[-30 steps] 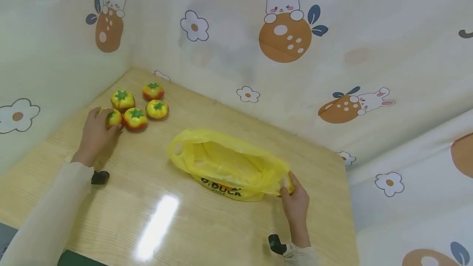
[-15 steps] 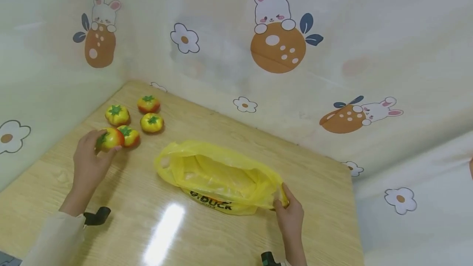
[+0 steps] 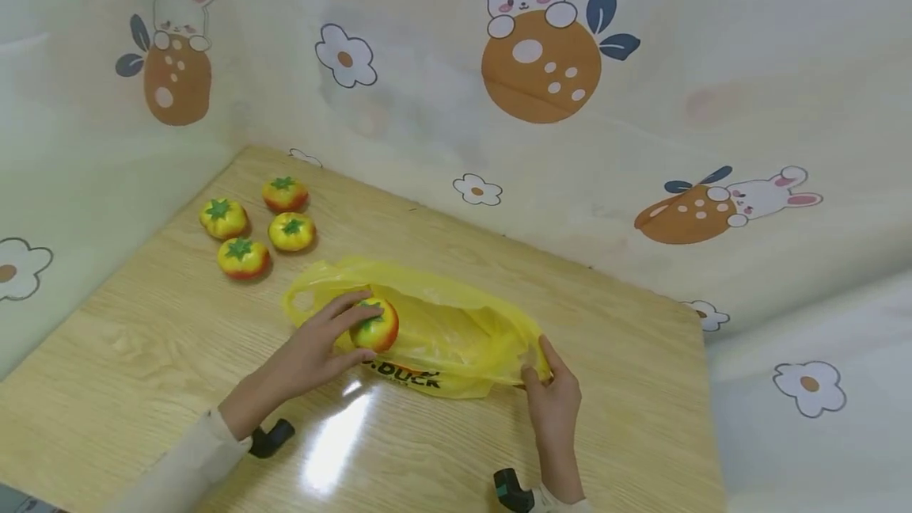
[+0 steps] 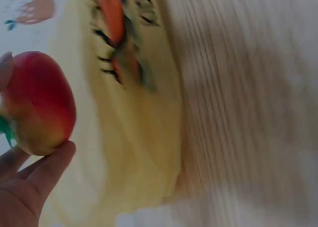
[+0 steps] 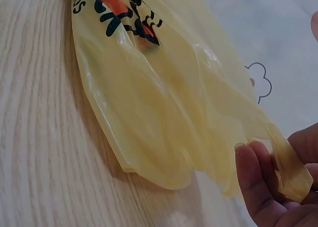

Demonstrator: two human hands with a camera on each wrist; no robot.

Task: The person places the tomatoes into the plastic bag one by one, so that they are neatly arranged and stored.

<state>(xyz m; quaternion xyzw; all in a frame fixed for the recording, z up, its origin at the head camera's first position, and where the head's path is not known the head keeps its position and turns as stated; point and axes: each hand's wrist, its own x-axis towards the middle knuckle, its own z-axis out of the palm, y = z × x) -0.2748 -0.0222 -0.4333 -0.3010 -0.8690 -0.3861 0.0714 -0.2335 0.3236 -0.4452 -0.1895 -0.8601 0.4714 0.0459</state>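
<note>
In the head view, my left hand (image 3: 306,359) holds a yellow-and-red tomato (image 3: 381,331) with a green leafy top between fingers and thumb. It is over the left part of a yellow plastic bag's (image 3: 449,331) mouth. The left wrist view shows the tomato's red side (image 4: 42,98) beside the bag (image 4: 134,152). My right hand (image 3: 556,406) pinches the bag's right end; in the right wrist view its fingers (image 5: 258,177) are curled round the bag's handle loop (image 5: 293,172). The bag lies on the table with its mouth spread and dark lettering on the near side.
Several more tomatoes (image 3: 244,258) sit in a group at the table's far left corner. The wooden table (image 3: 627,418) meets a cloth backdrop (image 3: 413,117) printed with rabbits and flowers. Bright glare marks the tabletop in front of the bag.
My left hand has picked up a tomato from the group and carried it rightward to over the bag's mouth. The right hand keeps its hold on the bag's end.
</note>
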